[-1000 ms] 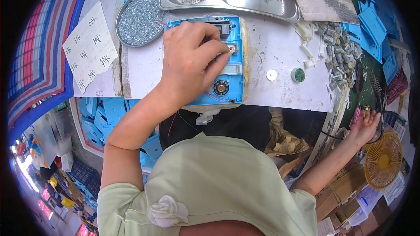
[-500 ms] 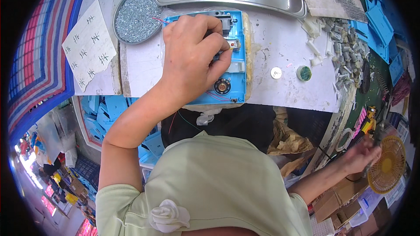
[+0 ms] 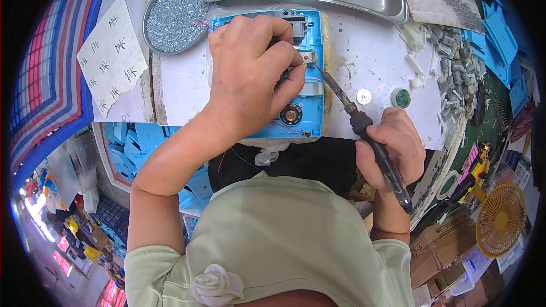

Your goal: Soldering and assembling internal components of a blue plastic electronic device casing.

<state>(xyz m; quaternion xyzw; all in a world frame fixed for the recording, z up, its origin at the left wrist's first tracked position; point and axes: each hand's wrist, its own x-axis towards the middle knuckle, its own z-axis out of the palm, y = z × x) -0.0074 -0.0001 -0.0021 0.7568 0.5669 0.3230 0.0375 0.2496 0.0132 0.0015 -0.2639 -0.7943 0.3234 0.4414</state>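
A blue plastic housing (image 3: pixel 314 111) lies in front of me on a padded block. Inside it are a small round speaker (image 3: pixel 291 114), red wires and a little metal part with a red dot (image 3: pixel 307 57). My left hand (image 3: pixel 250 65) rests over the housing. Its thumb and forefinger pinch what looks like a thin yellowish wire beside that part; the fingers hide most of it. My right hand (image 3: pixel 395 148) grips a soldering iron (image 3: pixel 359 122) by its black handle, the tip down at the metal part next to my left fingertips.
A round tub of small metal pieces (image 3: pixel 175 14) stands at the back left, near a marked paper (image 3: pixel 112 57). A steel tray (image 3: pixel 335 0) holds springs. Right of the housing are a white disc (image 3: pixel 363 96), a green-topped pot (image 3: pixel 400 98) and a pile of small grey parts (image 3: pixel 455 74).
My right hand has come from the far right, by the yellow fan, to the housing, bringing the soldering iron's tip to the metal part. My left hand stays in its pinch there.
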